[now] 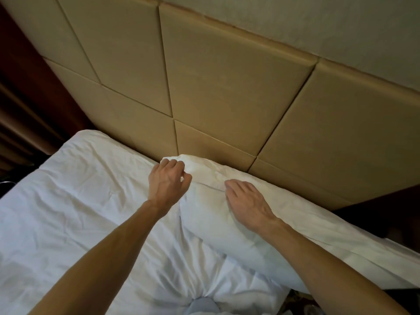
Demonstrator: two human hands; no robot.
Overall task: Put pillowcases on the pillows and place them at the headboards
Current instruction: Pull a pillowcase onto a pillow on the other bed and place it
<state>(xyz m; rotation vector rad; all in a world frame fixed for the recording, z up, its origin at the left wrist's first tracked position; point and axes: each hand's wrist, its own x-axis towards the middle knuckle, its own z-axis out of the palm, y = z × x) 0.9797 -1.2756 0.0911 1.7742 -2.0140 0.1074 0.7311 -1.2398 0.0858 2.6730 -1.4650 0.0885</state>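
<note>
A white pillow in its pillowcase [227, 226] lies along the padded beige headboard [227, 87], on the right half of the bed. My left hand [167, 181] sits at the pillow's upper left corner, its fingers curled over the fabric there. My right hand [246, 201] lies flat on top of the pillow, fingers straight and together, just beside a fold line in the case.
A crumpled white duvet [79, 201] covers the bed to the left and in front. Dark wooden furniture [27, 98] stands at the left, and a dark nightstand [391, 212] at the right, past the bed's edge.
</note>
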